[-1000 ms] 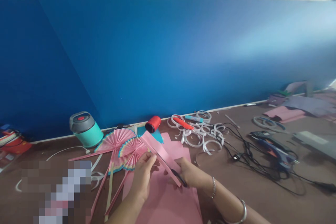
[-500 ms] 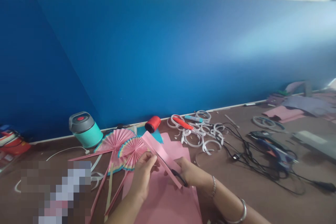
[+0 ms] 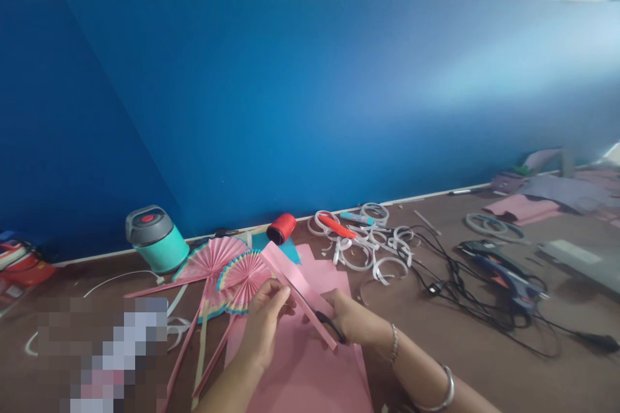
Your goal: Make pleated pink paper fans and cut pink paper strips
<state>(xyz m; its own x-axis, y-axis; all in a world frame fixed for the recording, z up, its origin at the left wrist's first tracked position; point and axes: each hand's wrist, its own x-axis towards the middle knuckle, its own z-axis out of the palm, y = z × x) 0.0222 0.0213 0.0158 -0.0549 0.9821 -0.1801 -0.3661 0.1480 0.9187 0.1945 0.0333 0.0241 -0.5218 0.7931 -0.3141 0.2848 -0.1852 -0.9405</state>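
Observation:
Between thumb and fingers, my left hand (image 3: 268, 313) pinches a folded strip of pink paper (image 3: 296, 281) at its near edge. My right hand (image 3: 351, 319) grips black-handled scissors (image 3: 331, 328), whose blades lie along the strip and are mostly hidden by it. Beneath both hands lie larger pink paper sheets (image 3: 310, 377) on the table. Just left of my left hand are two pleated pink paper fans (image 3: 245, 281) with blue and yellow edges and long pink handles.
A turquoise container with a grey lid (image 3: 159, 242) stands back left. A red thread spool (image 3: 281, 228) lies behind the sheets. White paper rings (image 3: 358, 255) surround a red cutter (image 3: 336, 227). Black cables (image 3: 458, 284) and a glue gun (image 3: 516, 290) lie at right, before a blue panel (image 3: 310, 97).
Both hands hold almost the same pose. The lower end of the pink strip has shifted slightly down and right at the scissors.

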